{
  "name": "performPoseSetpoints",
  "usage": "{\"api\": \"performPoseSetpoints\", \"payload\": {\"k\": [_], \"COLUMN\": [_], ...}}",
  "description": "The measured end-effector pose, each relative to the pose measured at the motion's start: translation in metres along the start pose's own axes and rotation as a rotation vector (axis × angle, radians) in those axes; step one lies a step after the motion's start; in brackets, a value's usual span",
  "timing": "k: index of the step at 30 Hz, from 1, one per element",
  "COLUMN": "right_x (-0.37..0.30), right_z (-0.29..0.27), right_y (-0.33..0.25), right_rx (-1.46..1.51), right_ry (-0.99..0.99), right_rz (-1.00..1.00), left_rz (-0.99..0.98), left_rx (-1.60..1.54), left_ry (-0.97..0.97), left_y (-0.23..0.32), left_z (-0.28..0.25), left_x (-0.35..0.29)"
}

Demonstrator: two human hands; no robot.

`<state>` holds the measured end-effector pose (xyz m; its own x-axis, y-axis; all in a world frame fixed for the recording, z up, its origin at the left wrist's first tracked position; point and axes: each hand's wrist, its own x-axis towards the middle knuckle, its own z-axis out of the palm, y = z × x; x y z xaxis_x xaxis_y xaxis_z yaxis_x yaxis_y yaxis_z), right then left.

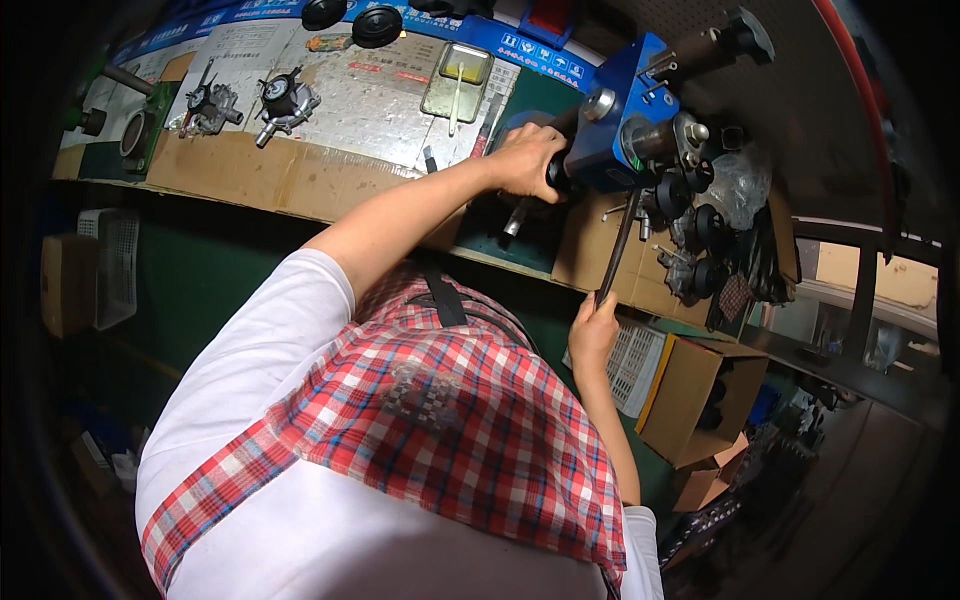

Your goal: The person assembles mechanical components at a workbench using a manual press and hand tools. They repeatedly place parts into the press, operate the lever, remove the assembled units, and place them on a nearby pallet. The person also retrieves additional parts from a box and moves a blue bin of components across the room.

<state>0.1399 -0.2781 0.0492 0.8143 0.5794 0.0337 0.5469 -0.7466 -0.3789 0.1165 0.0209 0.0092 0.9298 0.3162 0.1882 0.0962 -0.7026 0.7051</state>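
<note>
Far left, below the tabletop (pixel 530 250), I count one brown carton (pixel 66 290) beside one white plastic crate (pixel 118 270). Above them, one green metal fixture (pixel 157 125) stands at the tabletop's left end. Next come two metal housings (pixel 284 100) with short pipe stubs, set apart from each other, and behind them two black wheels (pixel 377 27) near the back. Further right I have one shallow tray (pixel 436 106) holding something yellowish, with one pale stick (pixel 456 100) lying across it.

The left hand (pixel 527 160) comes next, its fingers curled around one black round part (pixel 559 172), mostly hidden, right against the near side of one blue press (pixel 622 120). From the press one dark lever (pixel 620 245) slants down to the right hand (pixel 594 328), whose fingers are clenched around its lower end. Just right of the press I make out at least three metal assemblies (pixel 682 275) with black wheels, plus one clear plastic bag (pixel 742 190).

The tabletop is dark green, largely covered with cardboard sheets (pixel 270 170) and printed paper. Below its right end are one white basket (pixel 632 365) and one open cardboard box (pixel 690 385); a window (pixel 860 272) lets light in at far right.
</note>
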Motion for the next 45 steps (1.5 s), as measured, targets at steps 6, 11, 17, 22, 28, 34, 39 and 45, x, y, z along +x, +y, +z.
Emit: {"api": "performPoseSetpoints", "payload": {"k": [6,11,17,22,28,34,39,45], "right_x": [0.012,0.015,0.025,0.046,0.071,0.063,0.001,-0.002], "right_z": [0.036,0.041,0.064,0.104,0.134,0.116,-0.001,-0.167], "right_y": [0.009,0.015,0.028,0.047,0.049,0.042,0.013,-0.005], "right_rx": [0.000,0.010,0.000,0.040,0.061,0.081,0.252,1.394], "right_ry": [0.121,0.097,0.198,0.256,0.349,0.201,-0.073,-0.806], "right_rz": [-0.020,-0.025,-0.089,-0.089,-0.089,-0.030,0.031,0.117], "left_rz": [-0.013,-0.015,-0.035,-0.119,-0.526,-0.812,-0.909,-0.873], "left_rx": [0.002,-0.020,-0.082,-0.199,-0.543,-0.900,-0.923,-0.873], "left_ry": [-0.002,-0.011,0.012,0.019,0.091,0.103,0.190,0.291], "left_y": [-0.003,-0.003,-0.001,-0.006,-0.005,0.019,0.043,0.047], "left_z": [0.000,0.000,0.003,-0.003,0.008,0.016,0.011,-0.009], "left_x": [0.000,0.000,-0.008,-0.032,-0.045,-0.020,0.003,-0.008]}}
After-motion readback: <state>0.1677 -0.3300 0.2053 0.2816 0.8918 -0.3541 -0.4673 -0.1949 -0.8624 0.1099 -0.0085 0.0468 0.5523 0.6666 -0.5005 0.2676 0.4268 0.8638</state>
